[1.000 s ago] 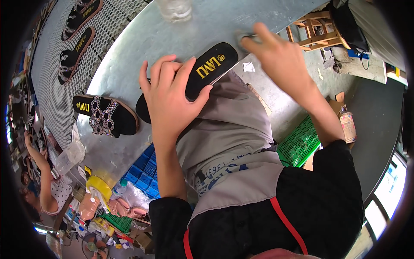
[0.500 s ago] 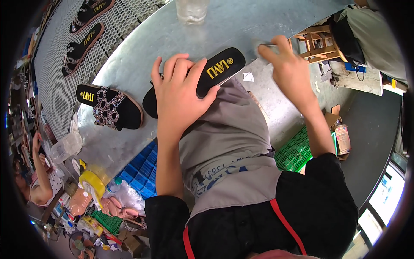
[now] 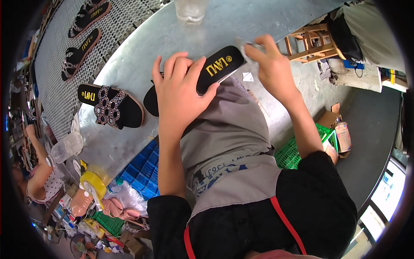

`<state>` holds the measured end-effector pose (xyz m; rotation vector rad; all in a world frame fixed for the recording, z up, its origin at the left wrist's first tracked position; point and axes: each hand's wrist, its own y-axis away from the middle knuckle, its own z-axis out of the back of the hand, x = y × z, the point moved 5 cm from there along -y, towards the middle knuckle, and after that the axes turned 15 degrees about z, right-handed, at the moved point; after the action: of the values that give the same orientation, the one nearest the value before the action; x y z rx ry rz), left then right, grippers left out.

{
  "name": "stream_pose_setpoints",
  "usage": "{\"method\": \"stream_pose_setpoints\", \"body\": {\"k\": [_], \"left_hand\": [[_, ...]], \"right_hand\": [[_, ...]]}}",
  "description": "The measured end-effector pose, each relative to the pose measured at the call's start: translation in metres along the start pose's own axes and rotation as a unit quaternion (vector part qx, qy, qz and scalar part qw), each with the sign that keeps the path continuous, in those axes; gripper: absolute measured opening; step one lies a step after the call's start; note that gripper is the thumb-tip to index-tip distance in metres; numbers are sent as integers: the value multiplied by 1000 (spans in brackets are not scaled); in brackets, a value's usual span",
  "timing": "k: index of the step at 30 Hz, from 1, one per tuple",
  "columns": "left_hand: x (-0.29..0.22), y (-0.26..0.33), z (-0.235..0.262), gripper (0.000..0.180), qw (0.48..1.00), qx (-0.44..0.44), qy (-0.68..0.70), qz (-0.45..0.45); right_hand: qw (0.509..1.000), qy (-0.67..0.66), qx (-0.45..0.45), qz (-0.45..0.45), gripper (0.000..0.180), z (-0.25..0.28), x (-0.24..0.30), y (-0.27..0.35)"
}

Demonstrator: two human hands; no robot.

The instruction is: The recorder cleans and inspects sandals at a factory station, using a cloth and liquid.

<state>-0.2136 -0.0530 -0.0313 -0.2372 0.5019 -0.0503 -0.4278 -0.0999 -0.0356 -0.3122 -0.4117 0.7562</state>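
Note:
On the metal table a black sandal (image 3: 221,64) with gold lettering lies at a slant, its heel end toward the right. My left hand (image 3: 177,93) holds it down, fingers spread across its strap area and thumb along its near edge; the strap is mostly hidden. At the heel end, my right hand (image 3: 271,64) pinches a small pale greyish thing (image 3: 244,49), too blurred to name, against or very close to the sole's edge. A matching sandal (image 3: 110,107) with a jewelled openwork strap rests left of my left hand.
The curved metal table (image 3: 241,23) carries a clear plastic cup (image 3: 190,12) at the far side. Several jewelled sandals (image 3: 82,52) lie on a perforated white surface at left. A blue crate (image 3: 140,168), a yellow tape dispenser (image 3: 93,183), a green crate (image 3: 288,153) and a wooden stool (image 3: 312,43) stand around.
My right hand has moved left, bringing the pale thing to the sandal's heel end. My left hand and the sandal stay almost in place. At far left, another person's arm has shifted.

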Motion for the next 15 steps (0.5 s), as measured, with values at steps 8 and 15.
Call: {"method": "stream_pose_setpoints", "body": {"k": [8,15], "left_hand": [[4,1,0,54,1000,4,-7,0],[6,1,1,54,1000,-11,-12,-13]], "right_hand": [[993,-30,112,-28,47,-6,58,65],[996,30,2,-89,48,-17,54,35]]}}
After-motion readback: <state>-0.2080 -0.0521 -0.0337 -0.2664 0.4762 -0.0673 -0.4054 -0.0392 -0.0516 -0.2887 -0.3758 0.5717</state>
